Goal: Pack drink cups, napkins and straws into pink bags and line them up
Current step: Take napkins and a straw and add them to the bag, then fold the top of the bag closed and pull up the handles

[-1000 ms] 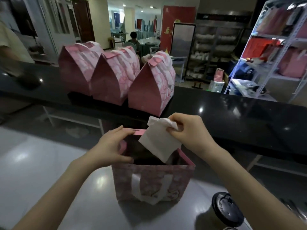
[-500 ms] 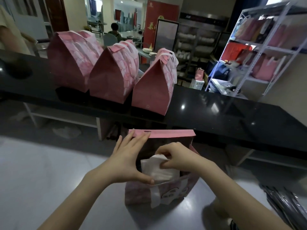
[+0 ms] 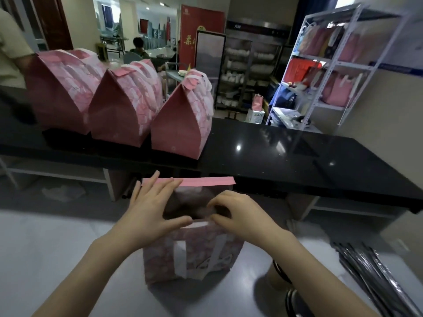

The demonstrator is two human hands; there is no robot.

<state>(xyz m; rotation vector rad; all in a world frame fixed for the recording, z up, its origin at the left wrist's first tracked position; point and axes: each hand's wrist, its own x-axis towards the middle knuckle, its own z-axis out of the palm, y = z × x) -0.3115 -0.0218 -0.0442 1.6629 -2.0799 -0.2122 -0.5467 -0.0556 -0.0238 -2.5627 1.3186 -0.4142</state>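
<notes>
An open pink bag (image 3: 194, 255) with white handles stands on the pale table right in front of me. My left hand (image 3: 151, 209) lies over its left side, fingers straight and spread, thumb on the near rim. My right hand (image 3: 240, 213) reaches into the opening with curled fingers and pinches a white napkin (image 3: 200, 223); only the napkin's top edge shows at the near rim. A lidded drink cup (image 3: 278, 274) stands partly hidden under my right forearm. Dark wrapped straws (image 3: 375, 277) lie at the right.
Three closed pink bags (image 3: 123, 106) stand in a row on the black counter (image 3: 286, 154) behind the open bag. A metal shelf rack (image 3: 332, 65) with more bags is at the back right. A person (image 3: 9, 53) stands at the far left.
My right hand has pushed the napkin from above the bag down into it, until only its edge shows. My left hand has stayed on the bag's left side.
</notes>
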